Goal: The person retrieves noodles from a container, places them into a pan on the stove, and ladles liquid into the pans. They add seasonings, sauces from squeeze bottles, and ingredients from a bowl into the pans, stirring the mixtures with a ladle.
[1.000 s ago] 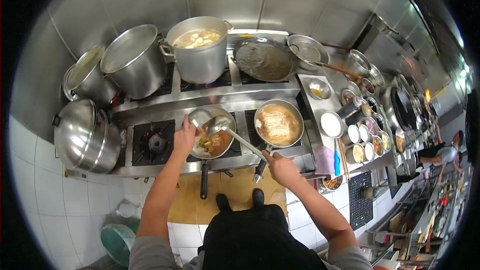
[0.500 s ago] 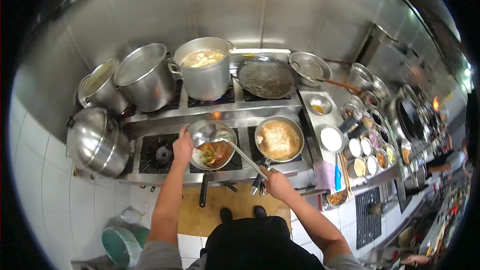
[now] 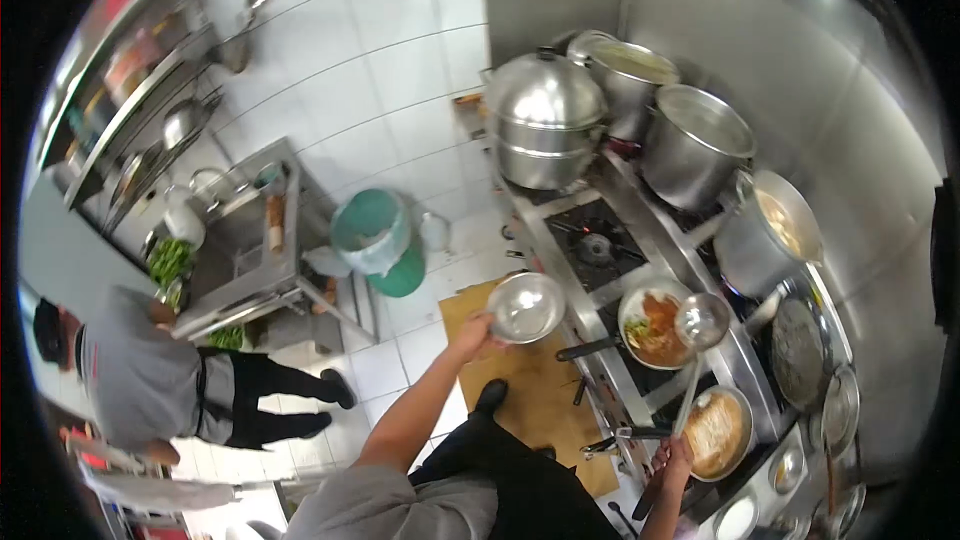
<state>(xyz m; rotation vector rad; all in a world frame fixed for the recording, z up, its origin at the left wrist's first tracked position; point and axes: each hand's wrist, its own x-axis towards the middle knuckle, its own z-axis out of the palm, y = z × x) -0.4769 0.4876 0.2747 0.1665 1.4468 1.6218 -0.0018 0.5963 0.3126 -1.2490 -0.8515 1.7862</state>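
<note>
My left hand [image 3: 475, 337] grips the rim of a small metal bowl [image 3: 527, 308], which looks empty and is held out over the floor beside the stove. In my right hand [image 3: 674, 458] is the long handle of a metal ladle [image 3: 702, 321]. The ladle's head is above the right rim of a frying pan [image 3: 636, 302]. Reddish-brown sauce [image 3: 660, 335] and some green and yellow pieces lie in that pan. Just below the ladle's handle is a second pan [image 3: 747, 424] with a pale, frothy brown liquid in it.
A steamer pot [image 3: 545, 120], tall stockpots [image 3: 695, 145] and an unused burner [image 3: 597, 249] are on the range. A green bin [image 3: 403, 273] stands on the tiled floor. At the left, a co-worker [image 3: 160, 370] stands near a metal sink unit [image 3: 245, 240].
The view has swung to the left. My left hand has taken the metal bowl away from over the frying pan. The ladle has shifted to the pan's right rim, still in my right hand.
</note>
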